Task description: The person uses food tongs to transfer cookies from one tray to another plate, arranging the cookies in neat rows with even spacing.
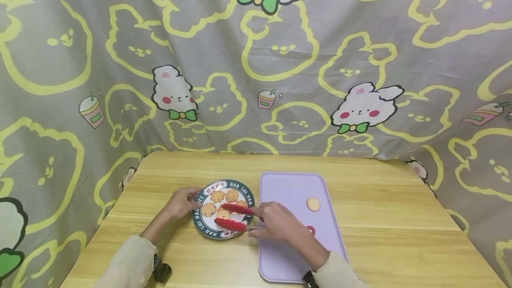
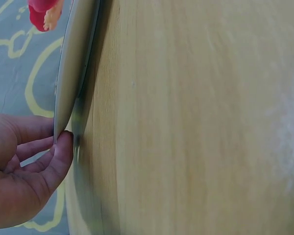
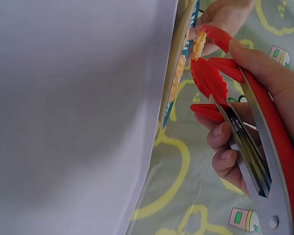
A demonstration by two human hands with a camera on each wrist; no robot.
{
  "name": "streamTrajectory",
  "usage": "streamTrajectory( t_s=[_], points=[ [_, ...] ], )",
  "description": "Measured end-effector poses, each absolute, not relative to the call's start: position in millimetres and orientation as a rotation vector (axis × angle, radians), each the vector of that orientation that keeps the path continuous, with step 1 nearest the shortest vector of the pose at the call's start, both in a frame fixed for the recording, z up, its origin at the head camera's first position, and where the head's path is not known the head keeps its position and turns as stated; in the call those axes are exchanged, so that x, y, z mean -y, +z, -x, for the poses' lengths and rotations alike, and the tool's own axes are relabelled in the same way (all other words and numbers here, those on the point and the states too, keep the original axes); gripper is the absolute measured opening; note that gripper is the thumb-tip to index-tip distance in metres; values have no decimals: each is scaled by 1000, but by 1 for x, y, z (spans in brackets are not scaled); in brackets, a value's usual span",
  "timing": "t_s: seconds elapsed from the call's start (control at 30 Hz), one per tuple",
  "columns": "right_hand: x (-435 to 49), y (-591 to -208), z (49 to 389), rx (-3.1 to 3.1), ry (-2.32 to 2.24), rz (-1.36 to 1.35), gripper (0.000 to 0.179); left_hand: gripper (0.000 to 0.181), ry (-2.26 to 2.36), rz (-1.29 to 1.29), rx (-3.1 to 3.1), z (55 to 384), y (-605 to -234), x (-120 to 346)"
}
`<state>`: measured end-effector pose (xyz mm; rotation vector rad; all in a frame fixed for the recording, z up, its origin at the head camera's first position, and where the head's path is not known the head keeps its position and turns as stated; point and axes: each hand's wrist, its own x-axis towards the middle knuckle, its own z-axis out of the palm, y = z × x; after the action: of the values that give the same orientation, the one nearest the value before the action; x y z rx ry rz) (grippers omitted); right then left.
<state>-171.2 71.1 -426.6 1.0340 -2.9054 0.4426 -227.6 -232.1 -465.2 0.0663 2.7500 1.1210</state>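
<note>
My left hand [image 1: 180, 202] pinches the left rim of a round plate [image 1: 201, 223] with a dark green lettered border. Thumb and fingers close on the plate's edge [image 2: 68, 88] in the left wrist view. In my right hand [image 1: 278, 222] I grip metal tongs [image 3: 264, 196] with red handles and red scalloped tips. Between the tips sits a ridged golden cookie [image 3: 199, 46], over the plate. Several cookies lie on the plate, among them a flower-shaped cookie [image 1: 218, 196], a swirled cookie [image 1: 231, 196] and a round cookie [image 1: 208, 210]; the tongs partly cover others.
A lilac rectangular tray [image 1: 286, 190] lies right of the plate, under my right forearm. On it are a plain round cookie [image 1: 313, 204] and a small red-rimmed round item [image 1: 311, 230], partly hidden by my wrist. Behind the wooden table [image 1: 392, 217] hangs a patterned grey curtain [image 1: 224, 57].
</note>
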Motion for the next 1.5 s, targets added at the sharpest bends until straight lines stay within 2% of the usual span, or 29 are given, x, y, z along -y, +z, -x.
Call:
streamTrajectory(
  t_s=[0.4, 0.77, 1.5],
  points=[
    [-51, -431, 170, 2931, 377, -1094, 44, 51, 1109, -66, -2774, 229, -467, 233],
    [-50, -425, 169, 2985, 365, -1048, 54, 51, 1156, -110, -2767, 227, -468, 234],
    [-131, -419, 161, 3069, 401, -711, 69, 49, 1134, -92, -2766, 226, -464, 233]
  ],
)
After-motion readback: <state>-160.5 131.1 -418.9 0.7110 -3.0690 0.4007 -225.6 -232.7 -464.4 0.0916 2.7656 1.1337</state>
